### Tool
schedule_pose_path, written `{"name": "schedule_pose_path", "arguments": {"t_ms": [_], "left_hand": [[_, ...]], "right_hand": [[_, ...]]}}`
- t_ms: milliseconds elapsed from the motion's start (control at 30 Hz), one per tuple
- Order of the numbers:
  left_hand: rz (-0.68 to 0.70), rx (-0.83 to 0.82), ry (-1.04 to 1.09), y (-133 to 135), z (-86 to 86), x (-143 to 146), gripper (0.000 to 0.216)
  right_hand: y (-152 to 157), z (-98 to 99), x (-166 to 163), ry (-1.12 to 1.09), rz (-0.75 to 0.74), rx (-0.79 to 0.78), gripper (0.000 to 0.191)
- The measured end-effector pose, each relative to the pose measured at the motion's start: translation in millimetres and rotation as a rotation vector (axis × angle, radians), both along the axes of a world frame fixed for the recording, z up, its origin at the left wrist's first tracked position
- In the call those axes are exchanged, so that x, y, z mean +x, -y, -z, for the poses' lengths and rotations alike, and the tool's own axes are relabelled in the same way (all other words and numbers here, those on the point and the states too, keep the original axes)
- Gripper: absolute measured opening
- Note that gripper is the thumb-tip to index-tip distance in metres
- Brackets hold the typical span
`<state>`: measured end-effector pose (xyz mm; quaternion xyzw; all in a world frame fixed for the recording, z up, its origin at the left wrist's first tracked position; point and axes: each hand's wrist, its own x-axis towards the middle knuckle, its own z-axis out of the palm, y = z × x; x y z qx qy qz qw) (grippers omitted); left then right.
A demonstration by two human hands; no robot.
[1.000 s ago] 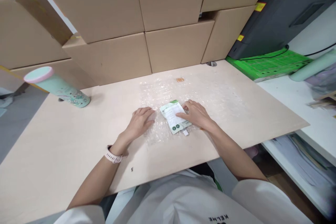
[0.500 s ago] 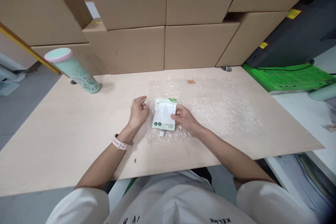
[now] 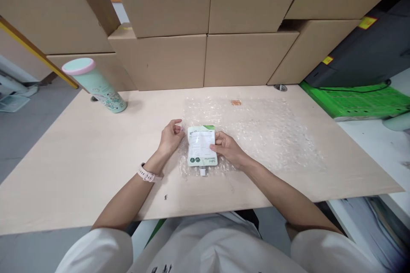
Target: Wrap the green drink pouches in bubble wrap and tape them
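A white and green spouted pouch (image 3: 201, 146) lies flat on a sheet of clear bubble wrap (image 3: 256, 130), its small white cap toward me. My right hand (image 3: 228, 148) rests on the pouch's right edge, fingers curled against it. My left hand (image 3: 171, 137) sits just left of the pouch, fingers bent and pinching the left edge of the bubble wrap. A pale watch is on my left wrist.
The light wooden table (image 3: 80, 166) backs onto stacked cardboard boxes (image 3: 205, 30). A mint tumbler with a pink lid (image 3: 94, 86) stands at the far left. A small orange scrap (image 3: 236, 103) lies on the wrap. A green mat (image 3: 358, 100) and black machine sit right.
The pouch has turned from slanted to nearly straight, cap toward me. My left hand lifted from flat on the wrap to a pinch at its edge. The camera view shifted left.
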<state>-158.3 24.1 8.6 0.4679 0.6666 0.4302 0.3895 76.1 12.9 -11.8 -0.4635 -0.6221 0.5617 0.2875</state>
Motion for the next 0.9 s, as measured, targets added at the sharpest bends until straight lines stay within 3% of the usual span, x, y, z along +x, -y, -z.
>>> {"name": "schedule_pose_path", "arguments": {"t_ms": [133, 333, 567, 667, 767, 833, 900], "left_hand": [[-0.023, -0.057, 0.064, 1, -7.3, 2, 0.042], [0.036, -0.091, 0.159, 10, -12.0, -3, 0.033], [0.214, -0.173, 0.416, 11, -13.2, -2, 0.029], [0.330, -0.141, 0.562, 10, -19.6, 3, 0.033], [0.469, 0.024, 0.632, 18, -26.8, 19, 0.035], [0.612, 0.148, 0.497, 26, -29.0, 38, 0.032], [0.763, 0.305, 0.209, 33, -27.4, 59, 0.030]], "right_hand": [[3, -6.4, -2, 0.096, -0.020, 0.139, 0.027], [16, -33.4, -5, 0.327, -0.039, 0.353, 0.019], [20, -18.0, 1, 0.396, -0.124, 0.507, 0.025], [18, -20.5, 5, 0.347, -0.129, 0.421, 0.030], [13, -29.5, 15, 0.193, -0.078, 0.224, 0.044], [8, -33.7, 26, 0.099, -0.020, 0.056, 0.058], [1, -34.8, 39, 0.061, 0.019, -0.060, 0.066]]}}
